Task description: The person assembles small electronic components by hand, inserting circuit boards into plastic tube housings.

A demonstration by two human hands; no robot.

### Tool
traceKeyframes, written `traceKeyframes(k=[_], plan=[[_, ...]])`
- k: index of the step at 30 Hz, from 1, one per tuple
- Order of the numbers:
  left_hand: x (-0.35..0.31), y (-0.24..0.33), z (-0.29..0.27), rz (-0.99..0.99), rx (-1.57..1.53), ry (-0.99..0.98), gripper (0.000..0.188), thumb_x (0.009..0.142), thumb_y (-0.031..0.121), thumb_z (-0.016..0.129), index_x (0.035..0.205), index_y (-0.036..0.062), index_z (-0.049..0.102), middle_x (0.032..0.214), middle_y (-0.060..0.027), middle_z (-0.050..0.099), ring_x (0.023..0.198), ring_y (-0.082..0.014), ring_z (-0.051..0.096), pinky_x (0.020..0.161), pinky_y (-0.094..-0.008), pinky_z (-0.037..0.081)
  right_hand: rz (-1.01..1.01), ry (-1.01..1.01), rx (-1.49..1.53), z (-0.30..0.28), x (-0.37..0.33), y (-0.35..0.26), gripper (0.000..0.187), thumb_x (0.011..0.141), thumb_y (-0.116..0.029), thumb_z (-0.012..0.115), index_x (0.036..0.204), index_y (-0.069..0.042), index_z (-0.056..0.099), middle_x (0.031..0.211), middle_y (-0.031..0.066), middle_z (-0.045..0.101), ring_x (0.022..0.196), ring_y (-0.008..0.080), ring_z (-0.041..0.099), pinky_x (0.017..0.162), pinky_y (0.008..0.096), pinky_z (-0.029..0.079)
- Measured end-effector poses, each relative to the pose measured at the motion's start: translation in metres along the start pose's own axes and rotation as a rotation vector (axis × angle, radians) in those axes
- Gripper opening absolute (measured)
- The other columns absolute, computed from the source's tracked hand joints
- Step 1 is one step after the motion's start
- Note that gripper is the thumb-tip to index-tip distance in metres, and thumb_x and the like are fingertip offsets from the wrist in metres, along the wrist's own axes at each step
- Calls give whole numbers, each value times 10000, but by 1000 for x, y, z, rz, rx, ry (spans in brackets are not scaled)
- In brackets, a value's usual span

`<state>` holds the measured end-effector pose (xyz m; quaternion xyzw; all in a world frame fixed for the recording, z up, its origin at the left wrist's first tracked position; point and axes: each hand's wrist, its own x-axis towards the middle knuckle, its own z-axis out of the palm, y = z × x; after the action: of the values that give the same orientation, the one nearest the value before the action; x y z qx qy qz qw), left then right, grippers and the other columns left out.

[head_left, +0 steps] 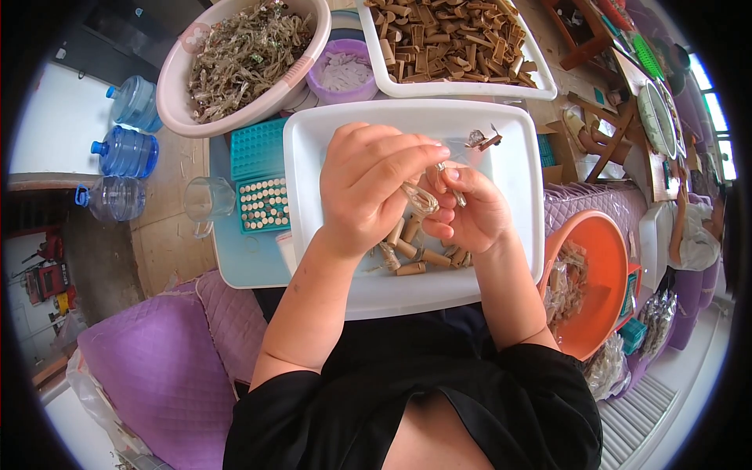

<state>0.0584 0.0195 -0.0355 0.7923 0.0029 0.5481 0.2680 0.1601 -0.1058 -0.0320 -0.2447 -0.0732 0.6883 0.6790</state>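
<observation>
Over a white plastic tray (pixel 313 133), my two hands meet with their fingers closed. My left hand (pixel 360 180) is curled round a pale, shiny looped bundle of strands (pixel 423 200), which hangs out below its fingers. The fingertips of my right hand (pixel 479 205) pinch a thin, shiny end of what looks like the same strands. Several short brown tubes (pixel 410 269) lie in the tray beneath my hands, some with pale strands on them. Near the tray's far right corner sits a small brown piece with a clear, shiny scrap (pixel 487 142).
Beyond the tray stand a pink basin (pixel 168 94) of tangled strands, a purple bowl (pixel 345 94) with white pieces and a white tray (pixel 470 88) of brown tube pieces. A teal box (pixel 258 153) and glass jug (pixel 207 200) are left; an orange tub (pixel 603 274) is right.
</observation>
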Motion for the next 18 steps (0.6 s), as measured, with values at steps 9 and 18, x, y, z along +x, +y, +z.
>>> traceKeyframes(k=[9, 18], plan=[[1, 1, -3, -37, -7, -43, 302, 623, -11, 642, 899, 110, 661, 847, 8, 632, 739, -182, 567, 693, -312, 413, -37, 99, -112, 3, -1, -2, 214, 833, -199, 541, 697, -50, 472, 627, 0, 382, 538, 111, 396, 453, 279, 370], [0, 17, 2, -674, -546, 42, 124, 807, -13, 601, 919, 32, 630, 839, -31, 639, 764, -103, 581, 660, -245, 465, -120, 85, -168, 7, 0, 1, 191, 863, -208, 545, 824, -21, 530, 705, 28, 496, 594, 143, 516, 507, 299, 472]])
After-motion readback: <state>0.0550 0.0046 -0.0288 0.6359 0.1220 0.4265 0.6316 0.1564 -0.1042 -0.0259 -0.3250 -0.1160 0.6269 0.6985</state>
